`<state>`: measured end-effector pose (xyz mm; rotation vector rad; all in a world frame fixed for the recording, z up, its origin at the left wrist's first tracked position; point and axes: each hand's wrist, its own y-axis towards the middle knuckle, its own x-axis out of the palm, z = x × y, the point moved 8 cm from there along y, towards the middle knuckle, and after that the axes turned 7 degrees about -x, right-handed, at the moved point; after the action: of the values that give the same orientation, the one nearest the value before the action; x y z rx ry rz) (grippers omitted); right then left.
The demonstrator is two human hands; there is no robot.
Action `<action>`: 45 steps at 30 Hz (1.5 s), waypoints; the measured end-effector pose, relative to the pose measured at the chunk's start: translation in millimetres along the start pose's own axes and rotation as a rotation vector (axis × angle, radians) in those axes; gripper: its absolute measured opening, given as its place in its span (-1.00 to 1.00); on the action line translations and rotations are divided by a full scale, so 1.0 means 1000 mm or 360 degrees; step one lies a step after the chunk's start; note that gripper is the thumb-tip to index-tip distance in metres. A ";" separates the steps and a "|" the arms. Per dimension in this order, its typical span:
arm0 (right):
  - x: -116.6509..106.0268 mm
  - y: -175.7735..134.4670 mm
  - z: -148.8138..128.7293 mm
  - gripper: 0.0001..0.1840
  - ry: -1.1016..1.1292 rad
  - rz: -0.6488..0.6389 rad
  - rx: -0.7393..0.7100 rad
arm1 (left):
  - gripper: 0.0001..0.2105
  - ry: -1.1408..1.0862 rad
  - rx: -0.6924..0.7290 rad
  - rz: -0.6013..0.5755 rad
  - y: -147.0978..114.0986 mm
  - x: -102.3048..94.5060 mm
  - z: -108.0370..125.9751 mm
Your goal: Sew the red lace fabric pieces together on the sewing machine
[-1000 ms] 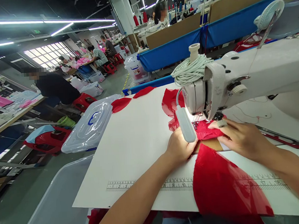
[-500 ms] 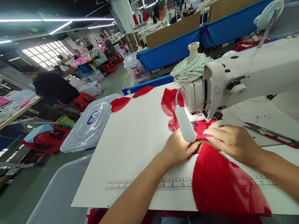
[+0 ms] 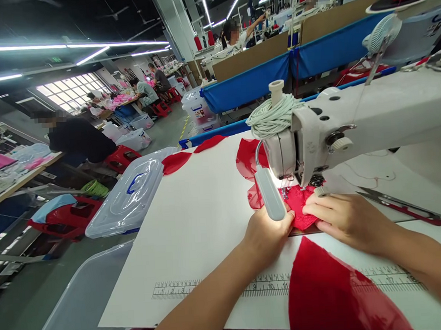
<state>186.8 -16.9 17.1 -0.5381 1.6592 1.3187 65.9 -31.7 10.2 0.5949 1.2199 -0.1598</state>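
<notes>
A small red fabric piece [image 3: 301, 216] lies under the presser foot of a white sewing machine [image 3: 374, 120]. My left hand [image 3: 267, 234] grips its left edge, thumb on top; the lamp hides some of those fingers. From the right, my right hand [image 3: 345, 219] holds the same piece with its fingers bent together at the edge. In front of both hands, a larger red fabric panel [image 3: 325, 288] with a sheer right part hangs over the table's near edge. Beyond the needle lie sheer red pieces [image 3: 250, 158]. A grey lamp [image 3: 270, 192] stands over my left hand.
Thread snips [image 3: 402, 206] lie right of my right hand. The white tabletop [image 3: 194, 226] has a printed ruler [image 3: 179, 289]. Red pieces [image 3: 177, 162] lie at its far left edge. Left are a clear lidded box [image 3: 132, 190] and a grey bin [image 3: 82, 298]. Co-workers sit farther off.
The small red piece, folded up between my fingers before, now lies flatter near the needle. My hands have moved slightly apart. The larger panel has slid nearer me, and the view has tilted up.
</notes>
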 end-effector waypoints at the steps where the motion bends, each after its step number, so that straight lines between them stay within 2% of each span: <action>1: 0.001 -0.001 0.000 -0.76 -0.0013 -0.0017 0.0010 | -0.75 0.0018 0.0007 -0.0004 -0.001 -0.003 0.003; 5: 0.003 -0.004 0.000 -0.77 -0.0022 -0.0015 0.0029 | -0.74 0.0031 0.0009 -0.0079 -0.005 -0.015 0.015; 8: 0.002 -0.005 0.000 -0.80 -0.0009 -0.0026 0.0026 | -0.47 0.0071 0.0019 -0.0118 -0.007 -0.019 0.020; 10: 0.002 -0.004 0.001 -0.81 0.0000 -0.0058 0.0018 | -0.28 0.0150 0.0024 -0.0080 -0.008 -0.020 0.020; 13: 0.002 -0.002 0.001 -0.81 0.0008 -0.0132 -0.0015 | -0.17 0.0261 0.0037 -0.0008 -0.011 -0.019 0.021; 18: 0.002 0.000 0.002 -0.81 0.0031 -0.0166 -0.0012 | -0.15 0.0319 0.0076 0.0050 -0.015 -0.017 0.024; 28: 0.008 -0.005 0.004 -0.80 0.0036 -0.0137 0.0081 | -0.23 0.0332 0.0108 0.0086 -0.014 -0.018 0.025; 45: 0.004 0.000 0.005 -0.82 -0.0083 -0.0098 0.0044 | -0.31 0.0449 0.0076 0.0112 -0.013 -0.016 0.019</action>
<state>187.0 -11.0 14.0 -0.5300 1.6036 1.2530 70.4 -55.5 23.8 0.7181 1.4682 -0.0462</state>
